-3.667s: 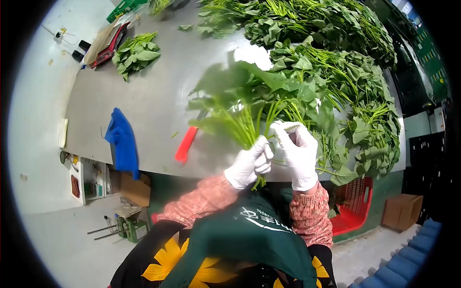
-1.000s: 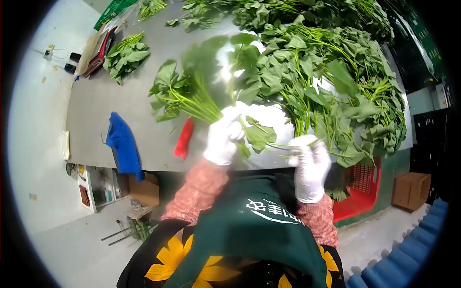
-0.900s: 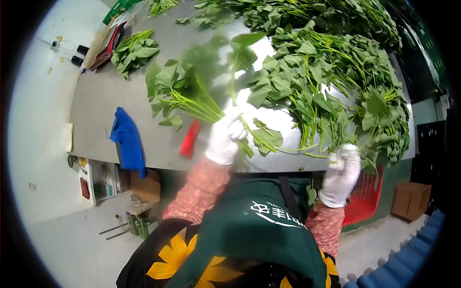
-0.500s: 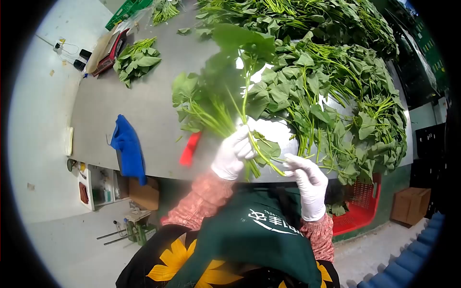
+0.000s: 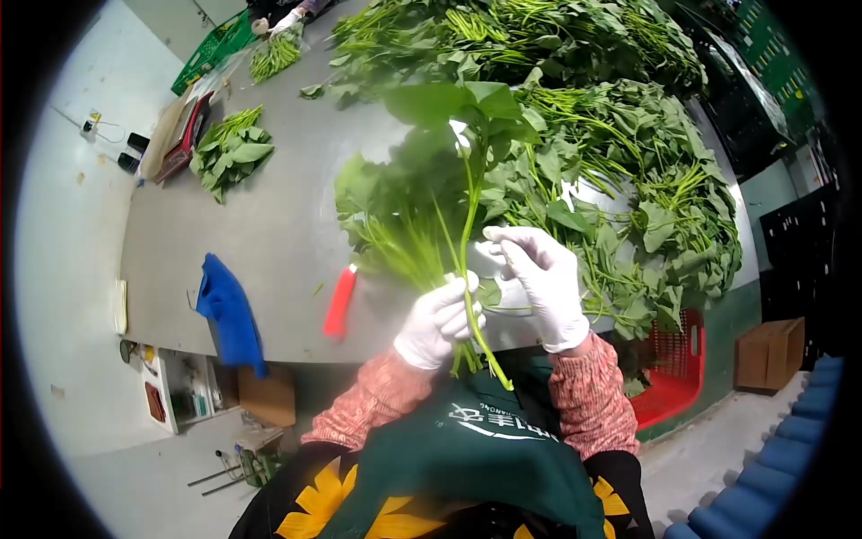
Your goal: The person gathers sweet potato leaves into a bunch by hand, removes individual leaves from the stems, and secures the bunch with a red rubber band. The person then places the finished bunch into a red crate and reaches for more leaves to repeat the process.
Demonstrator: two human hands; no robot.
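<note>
My left hand [image 5: 440, 322], in a white glove, is closed round the stems of a bunch of leafy greens [image 5: 404, 225]. One long, thick stem [image 5: 469, 234] stands in front of the bunch, its cut end pointing down past my fingers. My right hand [image 5: 541, 280], gloved too, is raised just right of that stem, thumb and forefinger close together; whether something thin is between them I cannot make out. A large pile of greens [image 5: 628, 207] lies beyond it on the metal table [image 5: 171, 242]. The red handle [image 5: 339, 304] of a tool lies left of the bunch.
On the left are a blue cloth [image 5: 229, 310], a small bunch [image 5: 231, 153] and a red device [image 5: 190, 135]. Another person's gloved hand [image 5: 287, 20] touches greens at the far edge. A red crate [image 5: 673, 377] stands below the table, with a cardboard box [image 5: 769, 355] to its right.
My right hand has moved up and away from the stem's lower end. The long stem now hangs more upright against my left hand. Another person's hand has come into view at the far edge.
</note>
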